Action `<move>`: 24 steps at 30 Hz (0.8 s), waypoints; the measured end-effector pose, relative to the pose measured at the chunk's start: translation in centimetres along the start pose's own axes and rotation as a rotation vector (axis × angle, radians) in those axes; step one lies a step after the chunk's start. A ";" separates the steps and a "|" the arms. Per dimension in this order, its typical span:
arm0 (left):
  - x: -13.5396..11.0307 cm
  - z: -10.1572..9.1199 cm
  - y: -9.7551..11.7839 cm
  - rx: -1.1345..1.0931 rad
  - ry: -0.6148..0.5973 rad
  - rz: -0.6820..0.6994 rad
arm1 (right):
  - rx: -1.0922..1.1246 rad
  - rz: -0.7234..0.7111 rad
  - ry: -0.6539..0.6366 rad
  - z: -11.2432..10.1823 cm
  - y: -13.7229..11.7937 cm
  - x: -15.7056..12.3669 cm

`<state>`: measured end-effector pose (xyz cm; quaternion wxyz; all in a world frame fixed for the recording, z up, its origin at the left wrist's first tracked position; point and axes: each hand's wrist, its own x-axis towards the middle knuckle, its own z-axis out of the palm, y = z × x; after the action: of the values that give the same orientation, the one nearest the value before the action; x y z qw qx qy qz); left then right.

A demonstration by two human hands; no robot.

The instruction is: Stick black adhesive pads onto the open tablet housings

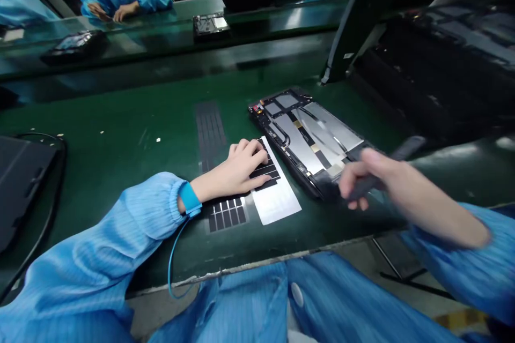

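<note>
Your left hand [237, 169], fingers closed, presses on black adhesive strips [265, 171] on a white backing sheet [279, 203], near the front edge of the green worktop [120, 118]. Your right hand [374, 182] grips a dark tool [408, 146] over the near corner of an opened tablet housing [309, 139], just beside the sheet.

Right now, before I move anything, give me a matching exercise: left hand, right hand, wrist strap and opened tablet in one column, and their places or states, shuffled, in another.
1. Left hand
2. Right hand
3. Blue wrist strap
4. Opened tablet

A. Lying on the green mat, silver panels showing
B. Around the left wrist, with a blue cord trailing down
C. Resting on black strips on a white backing sheet
D. Gripping a dark tool above the tablet

Pairs: 1-C, 2-D, 3-B, 4-A
</note>
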<state>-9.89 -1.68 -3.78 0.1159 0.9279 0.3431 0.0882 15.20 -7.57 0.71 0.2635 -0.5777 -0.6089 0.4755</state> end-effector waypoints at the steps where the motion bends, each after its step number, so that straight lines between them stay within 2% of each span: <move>1: 0.1 -0.1 -0.2 -0.047 -0.013 -0.003 | -0.035 -0.041 -0.062 0.6 -0.7 1.0; 2: 0.2 -0.2 -0.4 -0.091 -0.023 -0.007 | -0.082 -0.116 -0.119 1.1 -1.3 2.0; 5: 0.5 -0.4 -0.7 -0.181 -0.042 -0.031 | -0.266 -0.459 -0.211 2.3 -2.1 4.2; 7: 0.5 -0.4 -0.8 -0.199 -0.047 -0.050 | -0.350 -0.582 -0.230 2.7 -1.9 4.9; 13: 0.6 -0.2 -0.6 -0.208 -0.037 -0.059 | -0.396 -0.645 -0.178 3.2 -0.7 5.5; 19: 0.5 -0.1 -0.8 -0.199 -0.012 -0.093 | -0.378 -0.682 -0.126 2.9 -1.2 5.3; 21: 0.5 -0.2 -0.8 -0.192 -0.003 -0.098 | -0.330 -0.668 -0.075 2.3 -1.4 5.5; 24: 0.8 -0.3 -0.5 -0.178 0.051 -0.059 | -0.219 -0.645 0.097 1.8 -1.1 6.7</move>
<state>-9.67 -0.79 -3.54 0.1915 0.9009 0.3642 0.1383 11.84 -1.55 -0.55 0.3653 -0.4022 -0.7944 0.2716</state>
